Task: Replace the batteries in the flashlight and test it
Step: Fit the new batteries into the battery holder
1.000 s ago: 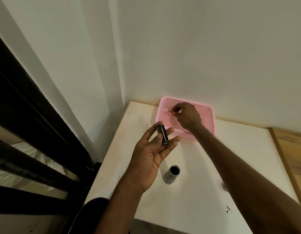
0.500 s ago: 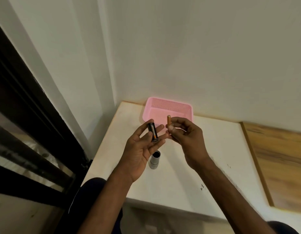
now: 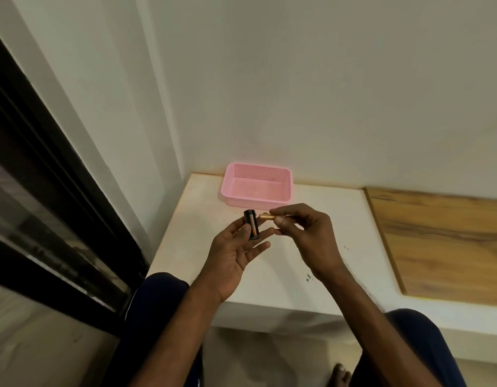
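Two pieces meet at mid-frame: our left hand [image 3: 236,252] fingers clamp the black battery holder [image 3: 251,224], our right hand [image 3: 303,233] pinches a gold battery [image 3: 266,217] beside it, so loading, reassembly and testing remain, with the flashlight body unseen.

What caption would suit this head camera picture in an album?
Left hand holds a black battery holder; right hand brings a gold battery beside it.

Gold battery [image 3: 266,217]: far end hidden inside right hand [image 3: 306,236] fingers; markings blurred. Black holder [image 3: 252,224]: lower part covered by left hand [image 3: 233,255] thumb; contents too small to tell. Foot [image 3: 338,375]: cut off by bottom edge. Wooden panel [image 3: 442,241]: cut off at right edge.
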